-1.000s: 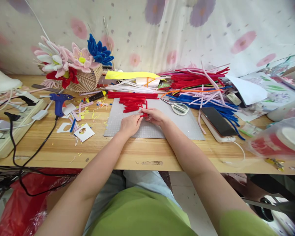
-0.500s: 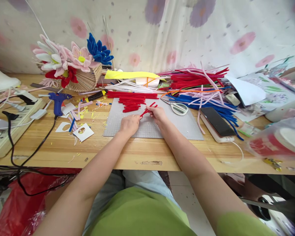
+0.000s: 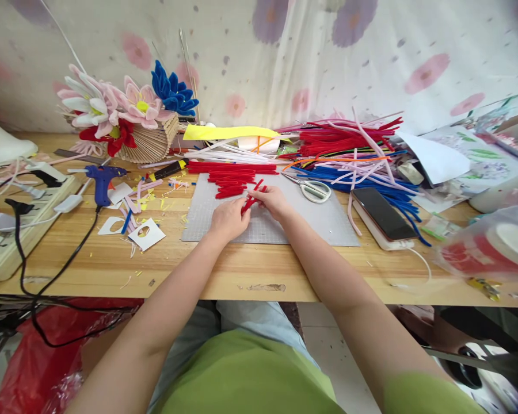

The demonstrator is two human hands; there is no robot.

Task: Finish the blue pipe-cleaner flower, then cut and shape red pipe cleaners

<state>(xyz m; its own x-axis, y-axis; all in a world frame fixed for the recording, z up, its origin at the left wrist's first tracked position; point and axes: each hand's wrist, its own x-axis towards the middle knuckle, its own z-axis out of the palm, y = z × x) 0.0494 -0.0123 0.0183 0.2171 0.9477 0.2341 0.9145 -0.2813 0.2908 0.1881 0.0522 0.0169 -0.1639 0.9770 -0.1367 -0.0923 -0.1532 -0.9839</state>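
Short red pipe cleaners (image 3: 253, 196) are held between my two hands, over the grey cutting mat (image 3: 280, 234). My left hand (image 3: 230, 219) is closed round their lower end. With fingers pinched, my right hand (image 3: 273, 201) grips them from the other side. How many pieces are in my fingers I cannot tell. Just beyond my hands, cut red pipe cleaners (image 3: 231, 181) lie in a stack at the mat's back edge. White-handled scissors (image 3: 314, 191) rest on the mat to the right.
A blue glue gun (image 3: 102, 179) and paper scraps (image 3: 147, 233) lie at left, near a power strip (image 3: 34, 224). Pipe-cleaner flowers (image 3: 140, 103) stand behind. To the right are blue pipe cleaners (image 3: 366, 183), a phone (image 3: 384, 214) and a bagged cup (image 3: 483, 250).
My hands have come closer together. The red pieces between them are now tilted more upright, and my right fingers have shifted slightly left and down along them.
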